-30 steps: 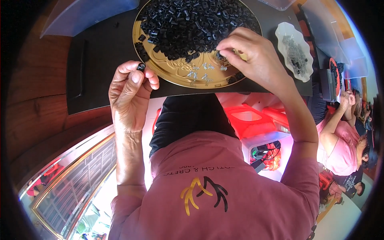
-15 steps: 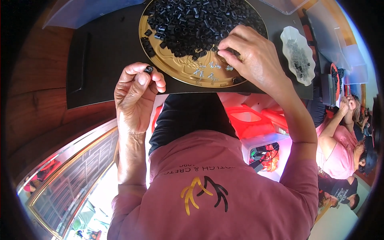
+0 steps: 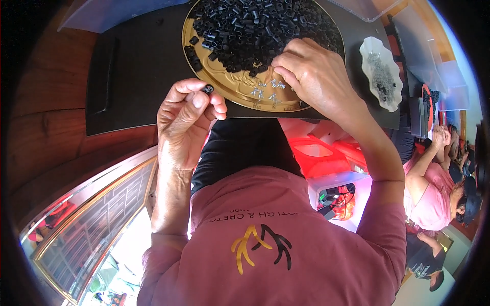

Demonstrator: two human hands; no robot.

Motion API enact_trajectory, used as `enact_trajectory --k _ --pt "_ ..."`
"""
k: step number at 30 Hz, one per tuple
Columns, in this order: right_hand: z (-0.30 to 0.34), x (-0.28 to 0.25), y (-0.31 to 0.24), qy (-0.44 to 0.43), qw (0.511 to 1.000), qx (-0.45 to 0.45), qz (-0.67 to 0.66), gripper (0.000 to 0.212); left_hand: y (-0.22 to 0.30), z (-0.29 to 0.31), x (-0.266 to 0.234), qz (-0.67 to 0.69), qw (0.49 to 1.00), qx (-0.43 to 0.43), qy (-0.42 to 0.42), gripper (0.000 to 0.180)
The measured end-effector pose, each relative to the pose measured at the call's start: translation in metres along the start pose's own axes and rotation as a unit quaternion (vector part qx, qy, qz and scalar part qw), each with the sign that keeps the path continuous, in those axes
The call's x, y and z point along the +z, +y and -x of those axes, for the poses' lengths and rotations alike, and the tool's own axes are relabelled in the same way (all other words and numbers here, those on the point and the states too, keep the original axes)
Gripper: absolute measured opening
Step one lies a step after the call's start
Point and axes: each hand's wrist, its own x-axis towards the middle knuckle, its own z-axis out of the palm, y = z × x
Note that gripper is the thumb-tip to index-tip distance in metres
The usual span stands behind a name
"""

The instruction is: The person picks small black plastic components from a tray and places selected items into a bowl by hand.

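Note:
My left hand (image 3: 186, 122) pinches a small black plastic piece (image 3: 207, 89) between thumb and fingertips, just off the front left rim of a round gold tray (image 3: 219, 79). A round opening shows in the piece's end. My right hand (image 3: 314, 71) reaches over the tray with thumb and index finger drawn together at the near edge of a heap of small black plastic parts (image 3: 250, 30). What those fingertips hold, if anything, is hidden. Between the hands, tiny silvery metal pieces (image 3: 273, 94), perhaps springs, lie in small clusters on the bare front of the tray.
A white wavy-edged dish (image 3: 392, 102) with many small silvery pieces stands right of the tray on the dark table (image 3: 138, 76). Clear plastic bins (image 3: 115, 13) border the far edge. Red stools (image 3: 319, 155) are below the table. Another person (image 3: 431, 196) works at the right.
My left hand has shifted right, closer to the tray, still pinching the black piece. My right fingertips have moved slightly left along the heap's near edge.

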Motion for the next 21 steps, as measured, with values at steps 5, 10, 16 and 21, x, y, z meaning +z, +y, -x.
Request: enact_trajectory --k 5,10,16,21 --pt "-0.001 -0.009 0.01 0.075 0.996 0.025 -0.051 0.011 -0.001 -0.003 0.001 -0.002 1.0 0.001 -0.018 0.018" --pt "0.008 -0.019 0.022 0.054 0.998 0.03 -0.033 0.009 -0.002 -0.001 0.0 -0.004 1.0 -0.001 -0.01 0.018" --pt "0.011 -0.016 0.013 0.027 0.999 0.039 -0.01 0.013 -0.003 -0.001 0.001 -0.008 1.0 -0.002 -0.008 0.018" --pt "0.006 -0.003 0.004 0.025 1.0 0.012 0.013 0.014 -0.004 -0.003 0.001 -0.017 1.0 -0.002 -0.008 0.018"
